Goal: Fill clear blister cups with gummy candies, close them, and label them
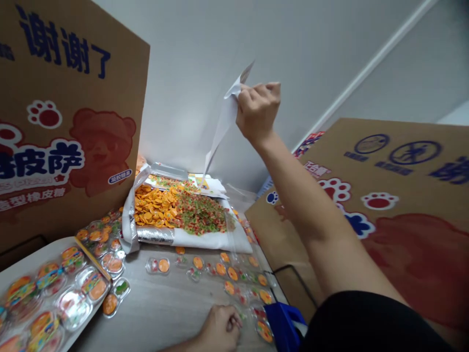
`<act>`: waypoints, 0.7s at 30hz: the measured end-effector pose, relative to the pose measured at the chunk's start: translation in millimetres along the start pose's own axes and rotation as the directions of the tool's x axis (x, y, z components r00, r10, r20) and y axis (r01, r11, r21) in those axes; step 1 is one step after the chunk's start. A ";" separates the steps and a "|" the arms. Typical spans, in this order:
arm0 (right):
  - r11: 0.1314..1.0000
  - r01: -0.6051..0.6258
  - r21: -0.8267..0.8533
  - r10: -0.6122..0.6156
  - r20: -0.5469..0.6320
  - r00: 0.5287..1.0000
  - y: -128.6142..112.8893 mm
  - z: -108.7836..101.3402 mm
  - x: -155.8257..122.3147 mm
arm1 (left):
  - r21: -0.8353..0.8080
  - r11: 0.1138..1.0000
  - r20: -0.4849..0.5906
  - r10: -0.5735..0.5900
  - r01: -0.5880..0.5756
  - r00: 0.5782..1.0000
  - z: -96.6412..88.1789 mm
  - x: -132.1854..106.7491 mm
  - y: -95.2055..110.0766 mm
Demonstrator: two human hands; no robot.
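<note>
My right hand (258, 110) is raised high in front of the wall, its fingers closed on the upper part of a thin white sheet (224, 124). That sheet hangs down to the left, its lower tip over the back of the candy pile. Low at the front, my left hand (220, 328) rests on the table with curled fingers; whatever it may hold is hidden. Beyond it lie orange candy discs (156, 205) beside red and green candy bits (201, 212), heaped on an opened white and silver bag (205, 239).
Small clear candy cups (163, 265) are scattered over the table (164, 303). A tray (69, 342) of filled round packs stands at the front left. Large cardboard boxes rise at left (73, 93) and right (366, 195). A blue object (282, 325) sits near the right edge.
</note>
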State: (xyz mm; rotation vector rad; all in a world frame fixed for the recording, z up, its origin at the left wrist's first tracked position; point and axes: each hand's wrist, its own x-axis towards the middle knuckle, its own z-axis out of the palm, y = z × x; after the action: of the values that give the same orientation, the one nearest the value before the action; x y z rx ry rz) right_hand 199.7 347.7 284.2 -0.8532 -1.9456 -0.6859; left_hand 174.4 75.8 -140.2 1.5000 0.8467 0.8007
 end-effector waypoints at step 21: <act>0.835 -0.206 0.510 0.329 -0.163 0.930 -213.2 -277.8 -131.3 | 0.957 0.279 -0.281 0.960 -0.080 -0.010 -107.0 -153.6 318.8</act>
State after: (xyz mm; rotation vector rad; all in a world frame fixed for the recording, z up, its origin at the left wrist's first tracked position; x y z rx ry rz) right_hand 221.5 -25.3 269.5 -0.6682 -1.6218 -0.1063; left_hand 26.2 -22.7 183.8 2.2198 1.4566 2.5680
